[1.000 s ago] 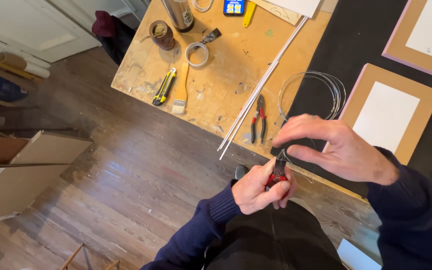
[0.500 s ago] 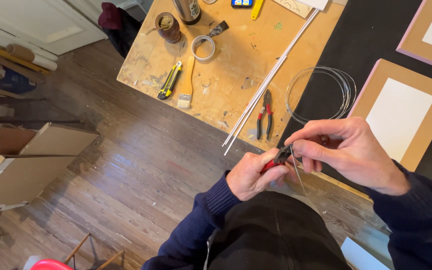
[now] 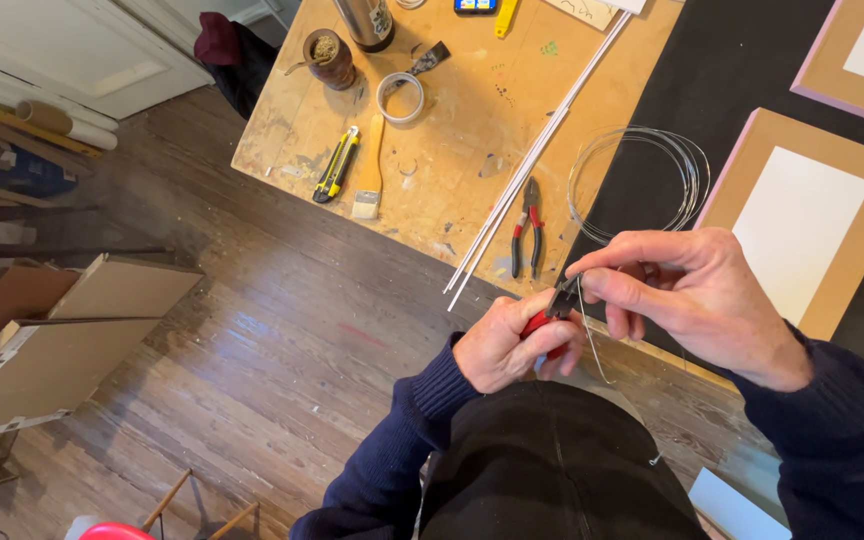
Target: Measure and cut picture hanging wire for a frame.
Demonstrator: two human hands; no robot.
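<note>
A thin wire (image 3: 592, 340) hangs just off the workbench (image 3: 452, 180) edge, pinched by the right hand's (image 3: 692, 300) fingertips. The left hand (image 3: 512, 345) is closed around red-handled pliers (image 3: 550, 312) biting it. Best to grip close and squeeze steadily. 1 spare pliers (image 3: 524, 228) lies on the bench beside the wire coil (image 3: 642, 175).

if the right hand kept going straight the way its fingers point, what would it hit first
The right hand points left, its fingertips pinching a thin wire at the nose of the red-handled pliers in the left hand. So it would likely meet the pliers' nose first, then the left hand, though depth is hard to judge.
</note>
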